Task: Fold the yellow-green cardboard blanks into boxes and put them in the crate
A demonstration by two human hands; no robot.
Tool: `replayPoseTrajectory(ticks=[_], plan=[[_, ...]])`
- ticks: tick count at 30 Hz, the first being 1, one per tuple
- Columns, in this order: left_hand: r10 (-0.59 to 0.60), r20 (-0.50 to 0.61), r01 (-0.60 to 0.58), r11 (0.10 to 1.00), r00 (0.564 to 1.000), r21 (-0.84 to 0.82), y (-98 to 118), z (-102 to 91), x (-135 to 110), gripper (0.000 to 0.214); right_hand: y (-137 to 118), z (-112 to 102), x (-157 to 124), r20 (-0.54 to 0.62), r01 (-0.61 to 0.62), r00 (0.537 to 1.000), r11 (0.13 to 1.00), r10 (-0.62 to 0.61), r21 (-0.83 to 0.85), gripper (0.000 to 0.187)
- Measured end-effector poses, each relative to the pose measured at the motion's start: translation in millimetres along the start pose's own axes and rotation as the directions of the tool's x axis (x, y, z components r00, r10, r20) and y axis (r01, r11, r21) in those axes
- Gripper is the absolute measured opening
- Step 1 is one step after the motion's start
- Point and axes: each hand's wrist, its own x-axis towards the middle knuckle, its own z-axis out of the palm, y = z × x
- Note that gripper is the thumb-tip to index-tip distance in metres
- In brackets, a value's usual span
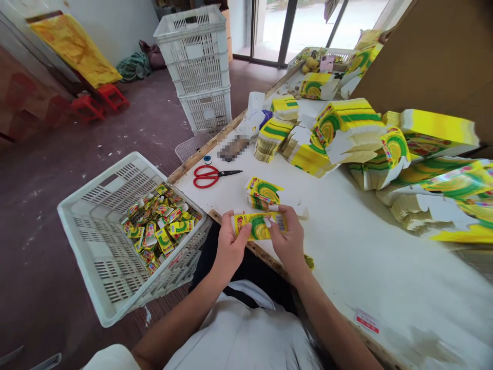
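Note:
Between my two hands is a small yellow and green carton (259, 227), held level over the table's front edge. My left hand (232, 237) grips its left end, thumb on the printed face. At the other end, near the barcode, my right hand (285, 234) pinches it with thumb and fingers. White coverings show on some fingertips. Just beyond the carton, a short stack of flat cartons (264, 194) lies on the white table. On my left, a white plastic crate (96, 303) contains many small folded cartons (164, 239).
Red-handled scissors (208, 177) and a small blue spool (207, 159) lie on the table (346, 277). Bundles of flat cartons (339, 133) cover its far and right parts. A brown cardboard panel (435, 67) rises behind them. Stacked white crates (200, 72) stand on the floor beyond.

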Motion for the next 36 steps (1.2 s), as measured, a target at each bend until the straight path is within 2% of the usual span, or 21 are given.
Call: replayPoseTrajectory(ticks=[3, 4, 5, 6, 7, 8, 10, 11, 12, 13, 14, 16, 17, 19, 21, 23, 25, 28, 30, 32, 36], plan=[[0.015, -0.117, -0.006, 0.996, 0.993, 0.084, 5, -34.0, 12, 0.03, 12, -5, 9, 0.188, 0.003, 0.982, 0.991, -0.029, 0.136, 0.052], [0.056, -0.224, -0.016, 0.985, 0.973, 0.174, 9, -54.1, 17, 0.03, 18, -10, 14, 0.209, -0.012, 0.978, 0.985, -0.025, 0.172, 0.059], [0.117, -0.352, -0.013, 0.959, 0.929, 0.285, 15, -77.7, 21, 0.03, 24, -16, 20, 0.2, -0.03, 0.98, 0.983, -0.007, 0.181, 0.059], [0.198, -0.491, 0.003, 0.926, 0.848, 0.379, 21, -103.0, 25, 0.03, 30, -23, 27, 0.141, -0.054, 0.989, 0.988, 0.033, 0.143, 0.053], [0.281, -0.609, 0.053, 0.881, 0.741, 0.471, 28, -128.0, 28, 0.028, 35, -29, 34, 0.066, -0.082, 0.995, 0.995, 0.078, 0.061, 0.043], [0.334, -0.647, 0.155, 0.801, 0.685, 0.578, 34, -150.8, 30, 0.027, 38, -34, 40, 0.035, -0.094, 0.995, 0.995, 0.095, -0.035, 0.035], [0.405, -0.701, 0.445, 0.562, 0.586, 0.697, 42, -182.2, 32, 0.032, 41, -36, 52, 0.043, -0.09, 0.994, 0.964, 0.104, -0.251, 0.027], [0.429, -0.694, 0.509, 0.476, 0.578, 0.717, 42, -188.9, 32, 0.041, 41, -33, 57, 0.073, -0.077, 0.991, 0.936, 0.108, -0.343, 0.027], [0.44, -0.667, 0.523, 0.414, 0.601, 0.745, 39, -189.4, 32, 0.047, 41, -28, 61, 0.101, -0.065, 0.988, 0.909, 0.117, -0.412, 0.028], [0.437, -0.621, 0.482, 0.394, 0.651, 0.783, 33, -184.5, 32, 0.051, 41, -22, 64, 0.118, -0.06, 0.985, 0.887, 0.128, -0.458, 0.028], [0.418, -0.55, 0.39, 0.41, 0.723, 0.825, 25, -175.4, 32, 0.051, 41, -16, 66, 0.125, -0.062, 0.982, 0.874, 0.139, -0.483, 0.028], [0.368, -0.382, 0.15, 0.525, 0.848, 0.838, 6, -149.3, 33, 0.042, 41, -6, 67, 0.115, -0.075, 0.982, 0.873, 0.148, -0.482, 0.029], [0.334, -0.312, 0.052, 0.604, 0.89, 0.795, -3, -134.7, 34, 0.037, 42, -4, 67, 0.109, -0.08, 0.983, 0.875, 0.149, -0.477, 0.029], [0.245, -0.255, -0.029, 0.772, 0.935, 0.635, -18, -105.8, 35, 0.034, 43, -4, 66, 0.094, -0.091, 0.984, 0.884, 0.15, -0.459, 0.031], [0.134, -0.189, -0.043, 0.905, 0.973, 0.422, -27, -79.3, 35, 0.038, 42, -7, 63, 0.081, -0.105, 0.985, 0.901, 0.152, -0.421, 0.032], [0.022, -0.125, 0.002, 0.983, 0.992, 0.182, -28, -55.8, 34, 0.047, 38, -8, 55, 0.091, -0.113, 0.984, 0.929, 0.155, -0.352, 0.031], [-0.054, -0.073, 0.051, 0.998, 0.996, -0.04, -23, -35.3, 31, 0.053, 31, -4, 43, 0.136, -0.11, 0.979, 0.959, 0.149, -0.262, 0.03], [-0.069, -0.004, 0.065, 0.955, 0.998, -0.29, -12, -11.0, 29, 0.05, 16, 8, 16, 0.26, -0.116, 0.958, 0.992, 0.124, -0.044, 0.029], [-0.168, 0.047, 0.173, 0.903, 0.985, -0.394, -4, -0.2, 31, 0.052, 5, 14, -2, 0.346, -0.196, 0.931, 0.958, 0.114, 0.211, 0.032], [-0.215, -0.006, 0.188, 0.866, 0.977, -0.463, 1, 5.8, 33, 0.054, -4, 17, -14, 0.385, -0.254, 0.916, 0.904, 0.111, 0.344, 0.033], [-0.194, -0.234, 0.066, 0.883, 0.953, -0.465, -2, 7.0, 32, 0.052, -12, 18, -19, 0.417, -0.232, 0.905, 0.919, 0.084, 0.32, 0.035]])
